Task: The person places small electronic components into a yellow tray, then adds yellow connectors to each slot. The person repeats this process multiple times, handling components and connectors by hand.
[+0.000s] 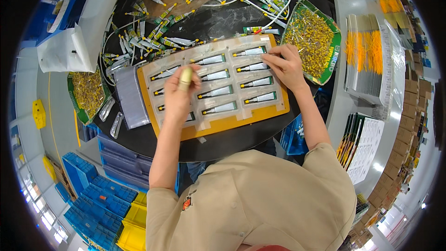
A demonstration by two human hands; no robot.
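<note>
Several tubes point(219, 91) lie in separate wells of the yellow-edged tray point(227, 124), presumably for alignment, while the right hand point(287, 67) has fingertips nearly together by a tube's end, hold unclear, and the left hand point(178, 94) is blurred, its grip unreadable.

1. The tray point(284, 107) lies flat on the black table point(223, 148), its right side set a little farther up than its left; a yellow-orange border surrounds a pale insert with 3 columns of compartments.
2. The right column's tubes point(256, 82) number 4, each lying lengthwise in its own compartment: silvery-white body, green flat end rightward, yellow cap leftward.
3. The middle column's tubes point(220, 108), also 4, lie the same way.
4. The left column's tubes point(162, 75) are partly covered; some yellow caps show.
</note>
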